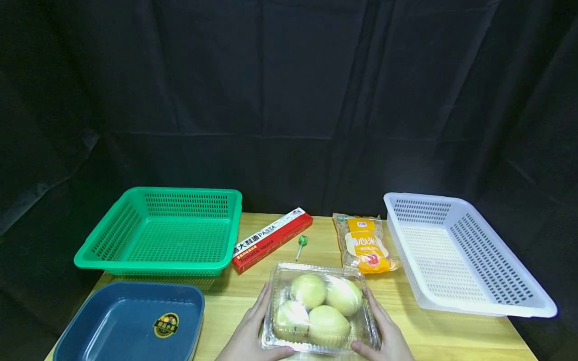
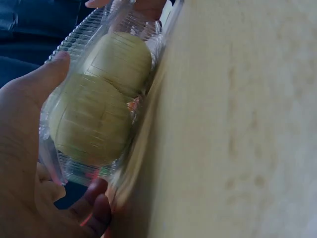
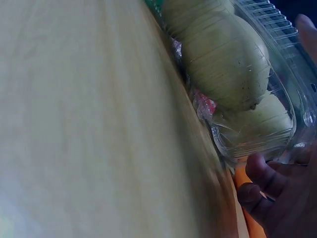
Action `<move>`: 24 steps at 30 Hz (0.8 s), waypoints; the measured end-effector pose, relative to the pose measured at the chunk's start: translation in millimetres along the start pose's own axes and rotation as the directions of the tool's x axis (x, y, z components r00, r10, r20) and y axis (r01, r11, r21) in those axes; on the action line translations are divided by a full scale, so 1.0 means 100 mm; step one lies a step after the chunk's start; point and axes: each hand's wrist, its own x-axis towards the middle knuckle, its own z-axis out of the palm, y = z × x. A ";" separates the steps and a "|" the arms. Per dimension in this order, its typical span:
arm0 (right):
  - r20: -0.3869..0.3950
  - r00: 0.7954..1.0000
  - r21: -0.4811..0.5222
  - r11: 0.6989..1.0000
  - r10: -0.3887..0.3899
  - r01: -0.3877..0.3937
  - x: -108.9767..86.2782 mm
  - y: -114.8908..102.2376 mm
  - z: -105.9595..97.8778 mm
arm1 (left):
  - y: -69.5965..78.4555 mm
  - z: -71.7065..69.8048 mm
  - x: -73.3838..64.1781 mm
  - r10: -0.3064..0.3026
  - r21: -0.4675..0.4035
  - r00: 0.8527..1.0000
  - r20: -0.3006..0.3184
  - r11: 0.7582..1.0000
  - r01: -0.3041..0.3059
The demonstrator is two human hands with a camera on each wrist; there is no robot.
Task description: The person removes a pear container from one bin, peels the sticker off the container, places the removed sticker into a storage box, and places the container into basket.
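Between both hands is a clear plastic clamshell box (image 1: pixel 322 346) holding several pale green, rounded fruits (image 1: pixel 328 325). My left hand (image 1: pixel 252 332) grips its left side, with the thumb at the near edge and the fingers along the side. On the opposite side, my right hand (image 1: pixel 386 335) holds the box the same way. The wrist views show the fruits through the ribbed plastic, with the left thumb (image 2: pixel 52 72) against the lid edge and the right fingers (image 3: pixel 265 181) at the box's end. Whether the box's underside touches the table cannot be told.
A green basket (image 1: pixel 189 265) stands at the left behind a blue tray (image 1: pixel 135 296). Beyond the box lie a red pasta box (image 1: pixel 271 240), a green-topped lollipop (image 1: pixel 302 241) and a bag of grain (image 1: pixel 361 243). A white basket (image 1: pixel 451 301) is at the right on the wooden table (image 1: pixel 456 336).
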 end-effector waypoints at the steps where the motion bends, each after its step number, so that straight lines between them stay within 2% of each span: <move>1: 0.006 1.000 0.002 1.000 0.008 -0.008 0.00 -0.01 -0.01 | -0.01 0.00 0.01 0.007 -0.010 1.000 0.002 1.000 -0.007; 8: 0.042 0.997 0.035 0.997 0.071 -0.073 -0.03 -0.03 -0.02 | -0.05 0.03 0.00 0.029 -0.025 1.000 -0.001 0.999 -0.029; 18: 0.050 0.994 0.064 0.993 0.097 -0.100 -0.01 -0.03 -0.03 | -0.10 0.06 0.01 0.055 0.004 0.998 -0.020 0.998 -0.055; 24: 0.050 0.993 0.047 0.993 0.109 -0.111 -0.02 -0.03 -0.01 | -0.09 0.05 0.01 0.048 0.015 0.999 -0.023 0.999 -0.047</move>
